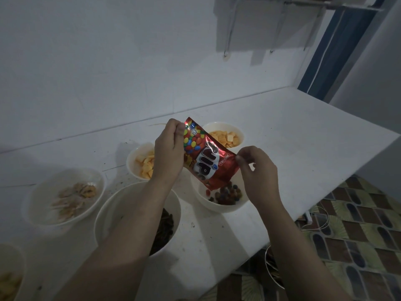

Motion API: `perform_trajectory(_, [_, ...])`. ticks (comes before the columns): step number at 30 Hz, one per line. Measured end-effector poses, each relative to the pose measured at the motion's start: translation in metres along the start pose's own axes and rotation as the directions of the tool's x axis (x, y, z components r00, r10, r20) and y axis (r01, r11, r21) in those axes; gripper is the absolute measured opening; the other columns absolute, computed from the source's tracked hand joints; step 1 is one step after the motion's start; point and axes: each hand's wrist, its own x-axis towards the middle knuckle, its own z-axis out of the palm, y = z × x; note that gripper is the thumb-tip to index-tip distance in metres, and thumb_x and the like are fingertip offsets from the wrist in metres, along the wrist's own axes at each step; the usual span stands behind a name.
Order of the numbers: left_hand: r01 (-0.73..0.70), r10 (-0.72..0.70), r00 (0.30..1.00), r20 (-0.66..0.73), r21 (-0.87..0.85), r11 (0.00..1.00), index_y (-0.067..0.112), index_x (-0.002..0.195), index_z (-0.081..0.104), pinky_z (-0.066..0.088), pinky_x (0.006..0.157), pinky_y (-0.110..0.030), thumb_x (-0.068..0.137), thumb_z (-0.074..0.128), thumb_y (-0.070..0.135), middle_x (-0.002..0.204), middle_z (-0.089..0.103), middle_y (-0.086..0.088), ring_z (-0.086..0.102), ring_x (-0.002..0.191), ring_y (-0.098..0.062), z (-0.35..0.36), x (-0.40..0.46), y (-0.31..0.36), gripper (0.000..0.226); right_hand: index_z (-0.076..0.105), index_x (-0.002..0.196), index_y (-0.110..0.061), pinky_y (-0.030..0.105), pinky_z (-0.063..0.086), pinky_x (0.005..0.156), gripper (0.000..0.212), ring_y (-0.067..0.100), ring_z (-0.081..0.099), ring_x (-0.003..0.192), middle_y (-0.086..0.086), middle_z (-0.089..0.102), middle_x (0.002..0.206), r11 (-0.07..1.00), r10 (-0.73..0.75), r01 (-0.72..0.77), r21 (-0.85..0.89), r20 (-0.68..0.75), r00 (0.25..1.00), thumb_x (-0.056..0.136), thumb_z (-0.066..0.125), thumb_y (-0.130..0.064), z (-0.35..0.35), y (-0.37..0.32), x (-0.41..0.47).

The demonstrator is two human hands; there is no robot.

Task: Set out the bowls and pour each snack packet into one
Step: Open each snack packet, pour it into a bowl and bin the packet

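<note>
Head view
Packet: the red candy packet [207,153] is held upside down and tilted above the candy bowl [219,197], its open mouth pointing down into that bowl.
Left hand: the left hand [168,152] pinches the upper corner of the packet between thumb and curled fingers.
Right hand: the right hand [257,168] pinches the right edge of the packet with thumb and fingertips.
Candy bowl: white, directly under the packet; coloured round candies [227,195] lie inside and one red candy is at the packet mouth.
Far bowl: a white bowl [225,135] behind the packet holds orange square crackers.
Second cracker bowl: a bowl [138,161] left of the packet, partly hidden by the left hand, holds similar orange pieces.
Dark-snack bowl: a bowl [138,216] under the left forearm, nearer than the packet, holds dark pieces.
Left bowl: a bowl [65,196] far left of the packet holds pale brown snacks; it is blurred.
Corner bowl: a bowl [9,272] at the bottom left edge holds yellow pieces.
Tabletop: the white tabletop [293,148] carries all the bowls.
</note>
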Motion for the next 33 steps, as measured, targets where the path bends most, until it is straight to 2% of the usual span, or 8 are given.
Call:
perform_trajectory(6, [-0.053, 0.053, 0.999, 0.008, 0.025, 0.998, 0.021, 0.096, 0.046, 0.054, 0.068, -0.017, 0.103, 0.036, 0.037, 0.090, 0.060, 0.011, 0.064, 0.088, -0.005, 0.000, 0.001, 0.005, 0.021, 0.066, 0.098, -0.022, 0.023, 0.047, 0.080, 0.013, 0.008, 0.057, 0.088, -0.009, 0.062, 0.095, 0.999, 0.031, -0.032, 0.032, 0.024, 0.999, 0.096, 0.057, -0.013, -0.001, 0.004, -0.006])
perform_trajectory(9, [-0.078, 0.078, 0.997, 0.023, 0.026, 0.997, 0.020, 0.094, 0.046, 0.052, 0.065, -0.011, 0.103, 0.036, 0.036, 0.087, 0.059, 0.011, 0.063, 0.085, -0.003, 0.003, -0.001, 0.007, 0.021, 0.068, 0.098, -0.019, 0.019, 0.045, 0.078, 0.013, 0.007, 0.055, 0.085, -0.008, 0.062, 0.095, 0.999, 0.032, -0.031, 0.032, -0.022, 0.999, 0.096, 0.058, -0.012, -0.005, 0.006, -0.006])
perform_trajectory(12, [-0.100, 0.100, 0.995, 0.015, 0.041, 0.994, 0.020, 0.094, 0.046, 0.051, 0.064, -0.009, 0.103, 0.037, 0.036, 0.085, 0.059, 0.012, 0.063, 0.084, -0.002, 0.004, -0.002, 0.007, 0.020, 0.068, 0.099, -0.017, 0.021, 0.044, 0.077, 0.013, 0.008, 0.055, 0.086, -0.008, 0.061, 0.095, 0.999, 0.036, -0.036, 0.017, 0.000, 0.999, 0.096, 0.057, -0.011, -0.007, 0.006, -0.004])
perform_trajectory(18, [-0.132, 0.131, 0.991, 0.026, 0.043, 0.990, 0.019, 0.095, 0.047, 0.053, 0.066, -0.018, 0.103, 0.038, 0.035, 0.088, 0.060, 0.010, 0.064, 0.086, -0.005, 0.006, -0.004, 0.006, 0.019, 0.063, 0.094, -0.023, 0.020, 0.046, 0.075, 0.013, 0.002, 0.052, 0.081, -0.010, 0.060, 0.095, 0.998, 0.034, -0.032, 0.050, -0.053, 0.998, 0.097, 0.056, -0.012, -0.006, 0.008, -0.006])
perform_trajectory(22, [-0.134, 0.133, 0.991, 0.021, 0.049, 0.990, 0.019, 0.094, 0.047, 0.053, 0.066, -0.020, 0.102, 0.039, 0.037, 0.088, 0.060, 0.010, 0.064, 0.088, -0.008, 0.005, -0.006, 0.008, 0.021, 0.059, 0.090, -0.027, 0.020, 0.045, 0.075, 0.017, 0.000, 0.053, 0.081, -0.011, 0.059, 0.093, 0.998, 0.022, -0.020, 0.054, -0.047, 0.999, 0.097, 0.056, -0.012, -0.006, 0.010, -0.008])
perform_trajectory(25, [-0.144, 0.144, 0.990, 0.011, 0.053, 0.988, 0.018, 0.095, 0.048, 0.056, 0.068, -0.027, 0.102, 0.039, 0.037, 0.088, 0.062, 0.008, 0.065, 0.088, -0.010, 0.004, -0.005, 0.009, 0.023, 0.059, 0.091, -0.028, 0.022, 0.046, 0.076, 0.018, 0.003, 0.053, 0.082, -0.011, 0.059, 0.094, 0.999, 0.008, -0.006, 0.047, -0.032, 0.999, 0.096, 0.056, -0.011, -0.005, 0.010, -0.007])
perform_trajectory(30, [-0.163, 0.164, 0.986, 0.004, 0.113, 0.980, 0.018, 0.094, 0.048, 0.058, 0.071, -0.037, 0.102, 0.037, 0.040, 0.089, 0.064, 0.003, 0.065, 0.087, -0.011, 0.004, -0.006, 0.009, 0.026, 0.059, 0.094, -0.027, 0.020, 0.046, 0.076, 0.017, 0.004, 0.054, 0.084, -0.010, 0.059, 0.096, 1.000, 0.031, -0.031, 0.005, 0.034, 0.999, 0.097, 0.054, -0.011, -0.004, 0.009, -0.005])
perform_trajectory(33, [-0.223, 0.227, 0.974, 0.001, 0.186, 0.957, 0.021, 0.092, 0.048, 0.056, 0.073, -0.037, 0.101, 0.038, 0.037, 0.088, 0.062, 0.005, 0.062, 0.086, -0.012, 0.002, -0.006, 0.007, 0.021, 0.062, 0.104, -0.027, 0.021, 0.044, 0.078, 0.015, 0.009, 0.057, 0.094, -0.010, 0.063, 0.103, 0.995, 0.067, -0.046, -0.092, 0.240, 0.969, 0.101, 0.049, -0.020, -0.004, 0.004, -0.004])
